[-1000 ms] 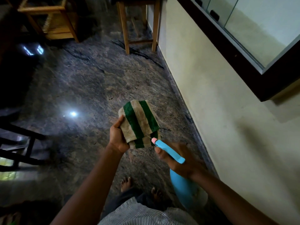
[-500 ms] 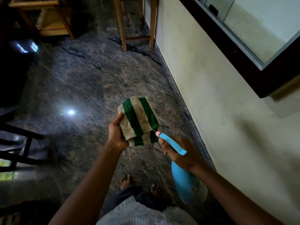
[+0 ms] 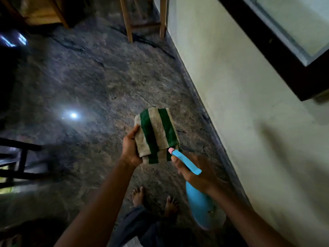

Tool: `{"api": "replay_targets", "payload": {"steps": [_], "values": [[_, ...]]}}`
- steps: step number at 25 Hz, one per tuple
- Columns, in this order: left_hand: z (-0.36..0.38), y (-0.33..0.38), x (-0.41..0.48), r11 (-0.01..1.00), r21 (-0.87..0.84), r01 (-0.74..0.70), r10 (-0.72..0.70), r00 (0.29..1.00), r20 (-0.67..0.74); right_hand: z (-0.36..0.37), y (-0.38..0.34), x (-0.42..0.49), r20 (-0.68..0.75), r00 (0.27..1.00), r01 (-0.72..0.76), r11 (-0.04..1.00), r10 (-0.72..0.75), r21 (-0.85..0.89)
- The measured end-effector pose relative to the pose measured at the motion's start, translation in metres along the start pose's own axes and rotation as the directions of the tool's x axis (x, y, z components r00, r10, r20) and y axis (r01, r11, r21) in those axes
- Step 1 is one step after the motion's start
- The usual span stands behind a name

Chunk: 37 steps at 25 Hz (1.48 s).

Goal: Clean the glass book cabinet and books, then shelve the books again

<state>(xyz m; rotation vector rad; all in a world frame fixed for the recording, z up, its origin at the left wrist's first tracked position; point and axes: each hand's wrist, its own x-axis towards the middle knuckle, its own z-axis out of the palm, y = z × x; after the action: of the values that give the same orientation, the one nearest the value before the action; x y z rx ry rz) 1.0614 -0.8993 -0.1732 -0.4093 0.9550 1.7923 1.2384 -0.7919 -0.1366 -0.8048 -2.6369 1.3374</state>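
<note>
Left hand point(image 3: 130, 152) grasping a folded green-and-beige striped towel point(image 3: 156, 132) by its left edge, thumb on top, above the stone floor point(image 3: 85, 82). A blue spray bottle point(image 3: 199, 207) points its pink nozzle point(image 3: 170, 150) at the towel's lower right corner. The right hand point(image 3: 194, 173) is wrapped around the bottle's neck. Upper right: dark-framed glass book cabinet point(image 3: 267, 41) on the pale wall point(image 3: 240, 122), well apart from both hands.

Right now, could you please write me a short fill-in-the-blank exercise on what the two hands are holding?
1. The left hand holds a folded cloth with beige and ____ stripes.
2. The right hand grips a ____ spray bottle.
3. The bottle's pink nozzle points at the ____.
Missing words: green; blue; cloth.
</note>
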Motion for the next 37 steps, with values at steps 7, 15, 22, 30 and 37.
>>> {"api": "replay_targets", "payload": {"steps": [7,15,22,30,37], "values": [[-0.059,-0.034,0.074,0.994,-0.031,0.104,-0.108,0.982,-0.155,0.075,0.121,0.023,-0.157,0.988,0.005,0.998,0.005,0.068],[-0.231,-0.121,0.201,0.978,-0.047,0.203,-0.208,0.927,-0.312,0.251,0.332,0.108,-0.232,0.875,-0.430,0.902,0.425,0.033],[-0.318,-0.176,0.303,0.950,-0.077,0.304,-0.312,0.902,-0.298,0.355,0.462,0.156,-0.153,0.871,-0.456,0.883,0.468,0.109],[-0.324,-0.192,0.323,0.937,-0.083,0.341,-0.346,0.861,-0.372,0.348,0.478,0.117,0.003,0.887,-0.461,0.883,0.463,0.093],[-0.284,-0.178,0.283,0.925,-0.063,0.374,-0.369,0.853,-0.368,0.326,0.448,0.081,0.130,0.720,-0.690,0.722,0.681,0.042]]}}
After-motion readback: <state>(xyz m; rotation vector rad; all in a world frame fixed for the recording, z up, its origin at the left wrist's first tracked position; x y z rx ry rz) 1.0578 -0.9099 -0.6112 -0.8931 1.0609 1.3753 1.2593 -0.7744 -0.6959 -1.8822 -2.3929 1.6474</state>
